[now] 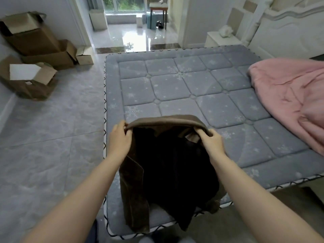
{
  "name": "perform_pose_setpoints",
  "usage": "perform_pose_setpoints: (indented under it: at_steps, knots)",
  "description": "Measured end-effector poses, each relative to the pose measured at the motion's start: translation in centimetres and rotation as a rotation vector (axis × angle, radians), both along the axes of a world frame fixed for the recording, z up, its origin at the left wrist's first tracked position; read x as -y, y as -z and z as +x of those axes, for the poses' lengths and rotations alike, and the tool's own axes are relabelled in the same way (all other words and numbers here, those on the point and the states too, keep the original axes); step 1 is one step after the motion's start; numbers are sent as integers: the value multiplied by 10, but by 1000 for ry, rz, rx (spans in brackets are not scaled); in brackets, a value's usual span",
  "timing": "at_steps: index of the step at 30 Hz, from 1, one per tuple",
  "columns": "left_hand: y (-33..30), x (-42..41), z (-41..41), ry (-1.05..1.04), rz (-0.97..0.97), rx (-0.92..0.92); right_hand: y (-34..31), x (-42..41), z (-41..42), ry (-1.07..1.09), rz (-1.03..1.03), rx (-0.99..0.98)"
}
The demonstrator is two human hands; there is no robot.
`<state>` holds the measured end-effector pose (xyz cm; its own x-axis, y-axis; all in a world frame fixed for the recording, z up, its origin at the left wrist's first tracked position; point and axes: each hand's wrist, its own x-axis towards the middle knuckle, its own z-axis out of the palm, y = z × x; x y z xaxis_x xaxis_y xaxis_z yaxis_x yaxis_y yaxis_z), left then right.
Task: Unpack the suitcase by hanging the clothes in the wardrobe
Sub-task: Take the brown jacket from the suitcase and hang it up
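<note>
Both hands up at chest height over the near corner of the bed, holding a brown jacket open by its collar. Left hand pinches the collar's left end, thumb under the fold. Right hand grips the right end, fingers curled over the edge. The jacket hangs between them, dark lining facing me, hem draped onto the grey quilted mattress and trailing toward its edge.

No hanger, wardrobe or suitcase in view from here, so I judge the garment is only being held out ready, hanging step not yet done.

Risks as I read them:
- Grip is on the collar edge only. The cloth looks heavy, and a loose pinch on either side could let one shoulder drop, so the jacket folds on itself.
- The hem drags on the mattress. Turning away could snag it on the bed corner or sweep it onto the floor.
- One front panel hangs lower on the left and could twist when a hanger goes in.

Containers: cardboard boxes stacked by the left wall, flaps open. One open box nearer me shows a white sheet inside; contents of the rest I cannot tell. Pink blanket heaped at the bed's right side, well apart from the jacket
</note>
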<state>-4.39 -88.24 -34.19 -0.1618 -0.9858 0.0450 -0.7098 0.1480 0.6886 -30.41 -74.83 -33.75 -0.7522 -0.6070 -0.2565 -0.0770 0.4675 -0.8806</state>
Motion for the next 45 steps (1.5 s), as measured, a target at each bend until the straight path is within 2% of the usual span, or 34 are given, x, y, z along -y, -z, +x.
perform_pose_setpoints:
  at_steps: [4, 7, 14, 24, 32, 36, 41, 45]
  knots:
    - [16, 9, -10, 36, 233, -56, 28, -13, 6, -527, 165, 257]
    - [31, 16, -19, 47, 319, -60, 37, -22, -2, -471, 289, 406]
    - [57, 21, -57, 48, 351, -16, 68, -17, -41, -412, 390, 431]
    - [80, 24, -114, -117, 336, 59, 124, 40, -120, -460, 523, 352]
    - [101, 35, -153, -237, 476, 72, 177, 108, -178, -604, 646, 305]
    - [118, 35, -162, -239, 524, 168, 214, 125, -193, -703, 735, 201]
    - [146, 35, -156, -295, 670, 207, 259, 148, -211, -854, 888, 91]
    - [171, 32, -140, -366, 698, 185, 292, 168, -212, -896, 917, 56]
